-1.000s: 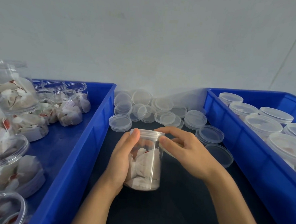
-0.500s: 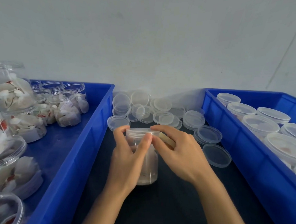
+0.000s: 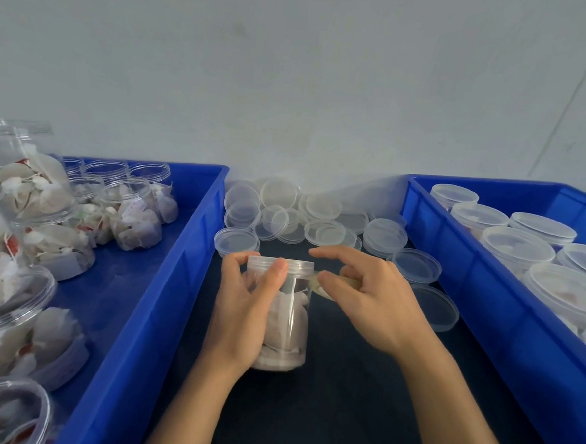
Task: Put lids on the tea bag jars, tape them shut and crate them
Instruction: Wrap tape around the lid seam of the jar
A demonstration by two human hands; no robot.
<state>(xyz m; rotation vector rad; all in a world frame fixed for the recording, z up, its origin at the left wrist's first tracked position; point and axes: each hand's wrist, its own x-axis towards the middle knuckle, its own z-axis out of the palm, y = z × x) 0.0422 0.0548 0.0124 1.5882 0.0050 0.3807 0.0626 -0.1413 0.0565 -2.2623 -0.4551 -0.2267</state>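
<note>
- the jar (image 3: 280,315) stands upright on the dark table (image 3: 341,413) between the two blue crates, its lid (image 3: 281,264) already seated — a second ago the right hand's fingers lay over the lid, and now they have pulled off to the jar's right side.
- the left hand (image 3: 245,308) has shifted too: earlier it cupped the jar's left wall, now the thumb crosses the front up to the lid's rim and the other fingers curl round behind, gripping the jar.
- the right hand (image 3: 366,295) has its forefinger stretched out above the lid's right edge, while thumb and curled fingers pinch a yellowish strip of tape (image 3: 317,281) whose near end meets the jar just under the lid.
- i judge this to mean capping is done for this jar and taping is starting — the strip looks freshly stuck at one end, not yet wrapped round.
- loose lids (image 3: 318,228) lie heaped beyond the jar; the left crate (image 3: 163,299) holds open jars, the right crate (image 3: 469,284) lidded ones.
</note>
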